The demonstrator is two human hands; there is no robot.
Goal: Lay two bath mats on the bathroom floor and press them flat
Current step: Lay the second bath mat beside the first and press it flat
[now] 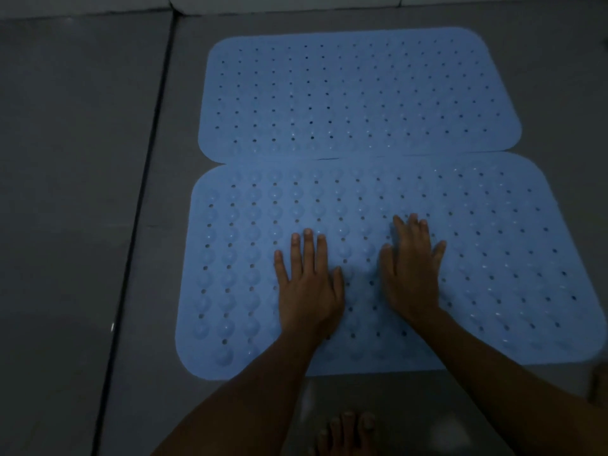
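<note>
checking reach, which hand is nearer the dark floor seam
Left. The left hand lies on the near mat closer to the floor seam; the right hand is farther away.

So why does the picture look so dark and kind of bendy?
Head view: the room is dim, so the two hands and grey floor look murky; only the blue mats stand out. The wide-angle lens bows the mat edges. The bare toes at the bottom are blurry.
</note>
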